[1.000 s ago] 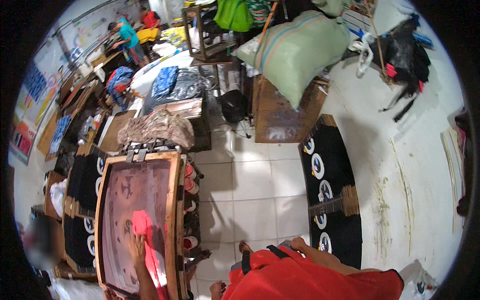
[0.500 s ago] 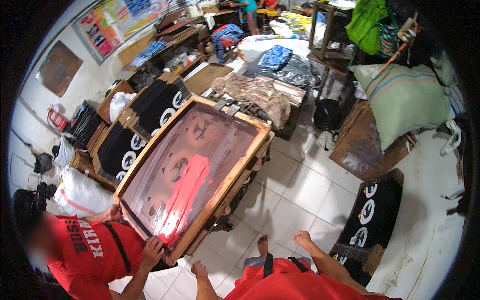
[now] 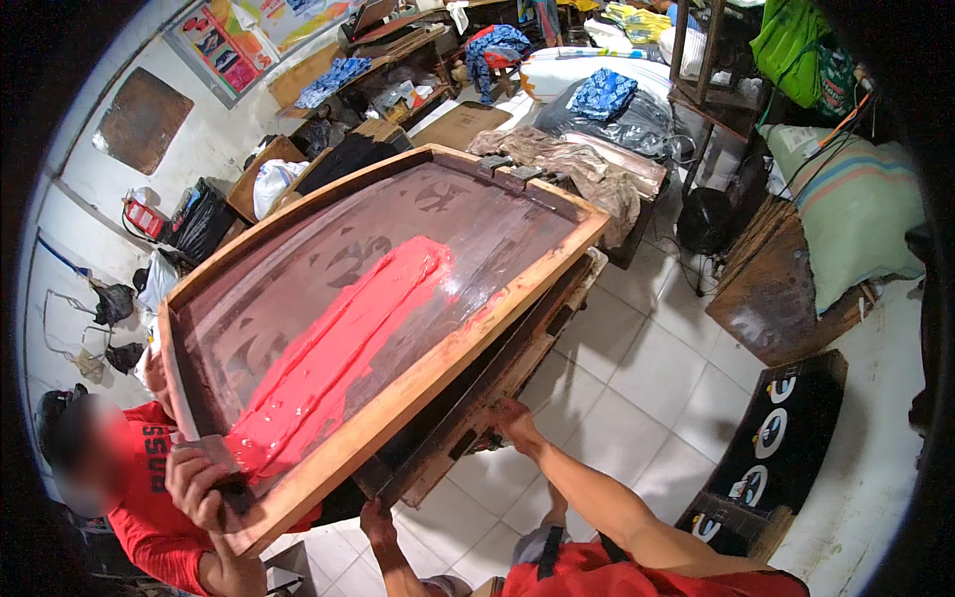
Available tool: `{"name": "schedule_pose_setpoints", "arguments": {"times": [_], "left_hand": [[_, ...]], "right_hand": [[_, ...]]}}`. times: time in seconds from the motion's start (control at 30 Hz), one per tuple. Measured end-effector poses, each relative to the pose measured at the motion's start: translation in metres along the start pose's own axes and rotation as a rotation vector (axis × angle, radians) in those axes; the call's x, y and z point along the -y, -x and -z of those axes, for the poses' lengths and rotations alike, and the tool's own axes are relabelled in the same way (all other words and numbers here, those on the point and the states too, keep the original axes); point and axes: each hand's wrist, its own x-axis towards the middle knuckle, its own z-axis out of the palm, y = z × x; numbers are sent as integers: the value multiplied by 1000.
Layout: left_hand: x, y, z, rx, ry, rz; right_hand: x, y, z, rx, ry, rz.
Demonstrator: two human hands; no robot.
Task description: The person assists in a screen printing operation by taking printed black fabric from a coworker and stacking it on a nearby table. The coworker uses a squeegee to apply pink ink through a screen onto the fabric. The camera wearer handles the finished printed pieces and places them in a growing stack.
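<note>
A co-worker's hand (image 3: 196,488) is gripping a wooden-framed screen (image 3: 423,383), its brown mesh carrying thick, glossy red paste (image 3: 348,338). The screen is slanting over a board (image 3: 423,470), hiding most of it. The left hand (image 3: 377,522) is resting at the board's near corner, the right hand (image 3: 512,422) at its side; whether their fingers are closing, I can't tell.

The white tiled floor (image 3: 629,383) is brightly lit; a pale wall (image 3: 873,403) rises along its right edge, and a brown panel (image 3: 144,121) hangs on the white left wall (image 3: 221,139).
</note>
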Motion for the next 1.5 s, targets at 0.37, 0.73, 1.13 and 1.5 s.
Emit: {"name": "schedule_pose_setpoints", "arguments": {"times": [0.37, 0.73, 1.13, 1.5], "left_hand": [[-46, 95, -14, -67, -123, -32], [-32, 292, -32, -178, -448, -449], [58, 456, -281, 861, -754, -708], [-57, 502, -591, 1197, -915, -1240]], "right_hand": [[28, -4, 19, 458, -745, -149], [-73, 355, 243, 263, -910, -26], [-126, 621, 378, -75, -1006, 378], [-166, 636, 351, -304, -1009, 691]]}}
